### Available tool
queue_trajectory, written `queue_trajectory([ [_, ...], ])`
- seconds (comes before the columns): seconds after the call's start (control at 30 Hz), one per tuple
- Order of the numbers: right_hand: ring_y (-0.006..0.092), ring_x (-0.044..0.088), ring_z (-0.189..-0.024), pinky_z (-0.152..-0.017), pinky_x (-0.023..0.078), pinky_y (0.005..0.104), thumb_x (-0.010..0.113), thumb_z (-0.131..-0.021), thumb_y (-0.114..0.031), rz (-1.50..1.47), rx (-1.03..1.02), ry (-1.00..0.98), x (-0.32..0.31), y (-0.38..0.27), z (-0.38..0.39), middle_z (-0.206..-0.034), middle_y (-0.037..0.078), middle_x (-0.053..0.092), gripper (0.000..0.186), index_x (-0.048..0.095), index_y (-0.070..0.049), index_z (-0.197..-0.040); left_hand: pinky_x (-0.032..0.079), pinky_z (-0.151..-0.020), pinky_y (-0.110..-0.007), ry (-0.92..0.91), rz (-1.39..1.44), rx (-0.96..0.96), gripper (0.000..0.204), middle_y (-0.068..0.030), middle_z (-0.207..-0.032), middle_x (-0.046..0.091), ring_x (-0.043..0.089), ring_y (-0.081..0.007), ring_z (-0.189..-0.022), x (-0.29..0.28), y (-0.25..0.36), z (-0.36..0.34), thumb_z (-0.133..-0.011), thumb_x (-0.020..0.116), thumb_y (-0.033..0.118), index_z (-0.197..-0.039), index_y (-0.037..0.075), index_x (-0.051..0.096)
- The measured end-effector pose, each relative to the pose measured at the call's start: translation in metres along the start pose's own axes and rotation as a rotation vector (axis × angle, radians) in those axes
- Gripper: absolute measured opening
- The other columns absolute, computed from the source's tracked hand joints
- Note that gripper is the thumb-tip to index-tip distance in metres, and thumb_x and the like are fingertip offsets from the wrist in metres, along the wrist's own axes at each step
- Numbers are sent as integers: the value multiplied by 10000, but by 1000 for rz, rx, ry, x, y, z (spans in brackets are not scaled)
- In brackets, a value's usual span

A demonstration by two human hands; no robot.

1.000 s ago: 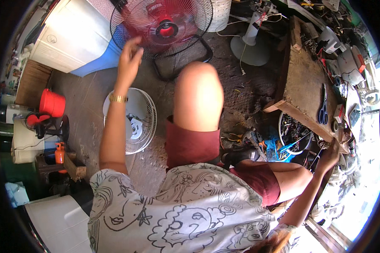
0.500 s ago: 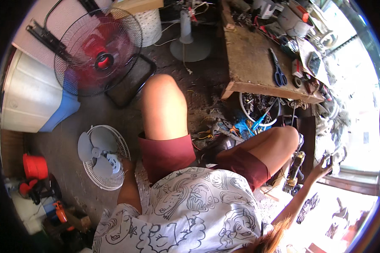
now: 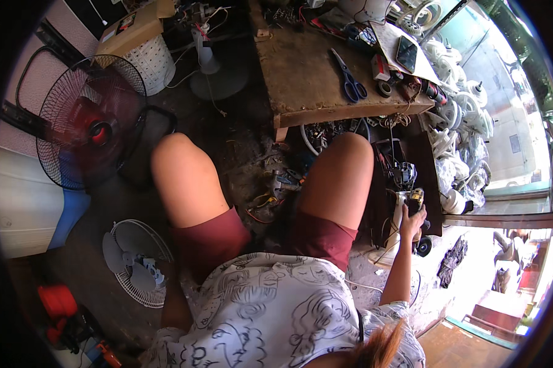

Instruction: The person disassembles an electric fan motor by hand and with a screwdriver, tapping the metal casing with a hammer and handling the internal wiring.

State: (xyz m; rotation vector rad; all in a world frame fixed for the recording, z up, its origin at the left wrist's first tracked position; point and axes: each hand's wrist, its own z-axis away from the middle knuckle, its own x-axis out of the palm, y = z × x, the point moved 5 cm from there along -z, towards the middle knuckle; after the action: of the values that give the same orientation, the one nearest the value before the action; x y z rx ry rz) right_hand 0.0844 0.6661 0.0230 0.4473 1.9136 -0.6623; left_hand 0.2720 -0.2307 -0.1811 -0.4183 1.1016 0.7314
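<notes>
My right hand (image 3: 413, 222) is wrapped round a yellow-and-black power tool, which looks like a cordless drill (image 3: 416, 197), beside my right knee. A silver motor-like part (image 3: 404, 174) lies just beyond it. On the left, my left hand (image 3: 173, 276) is in dark shadow at the right rim of a fan head (image 3: 140, 277) with grey blades and a white wire guard. The fan head lies on the floor, blades up. The fingers of that hand cannot be made out, nor whether they grip the guard.
A wooden workbench (image 3: 307, 73) carries blue-handled scissors (image 3: 350, 83), a phone (image 3: 406, 54) and a tape roll (image 3: 384, 89). A black-guarded fan (image 3: 95, 126) stands at the left. White fan parts (image 3: 454, 116) pile up at the right. A red container (image 3: 57, 300) sits at lower left.
My right hand has come in from the far right and closed on the power tool. My knees have moved, and the view has shifted to the right. The left hand stays by the fan head.
</notes>
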Motion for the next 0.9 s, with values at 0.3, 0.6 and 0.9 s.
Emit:
queue_trajectory([
  [0.3, 409, 334, -1310, -1068, 289, 519, 787, -718, -429, 140, 57, 158, -6, -6, -14, -1369, 243, 378, 942, 309, -9, -1413, 417, -942, -549, 333, -85, -73, 867, -352, -1346, 354, 422, -495, -1188, -43, -7, -18, -831, 669, 430, -1423, -62, 269],
  [0.6, 381, 460, -1159, -991, 351, 481, 746, -744, -287, 160, -13, 23, 22, -20, 43, -1219, 203, 495, 679, 429, -18, -1280, 400, -976, -532, 485, 71, -231, 881, -318, -1379, 312, 398, -476, -1203, -77, -6, -3, -795, 714, 419, -1413, -59, 307],
  [0.9, 394, 498, -1153, -911, 434, 512, 744, -764, -338, 197, 251, -64, 31, -12, 30, -1233, 223, 484, 708, 431, 66, -1254, 465, -934, -484, 648, -64, -182, 688, -238, -1163, 599, 563, -421, -1081, -91, 2, -36, -766, 757, 371, -1261, -54, 538],
])
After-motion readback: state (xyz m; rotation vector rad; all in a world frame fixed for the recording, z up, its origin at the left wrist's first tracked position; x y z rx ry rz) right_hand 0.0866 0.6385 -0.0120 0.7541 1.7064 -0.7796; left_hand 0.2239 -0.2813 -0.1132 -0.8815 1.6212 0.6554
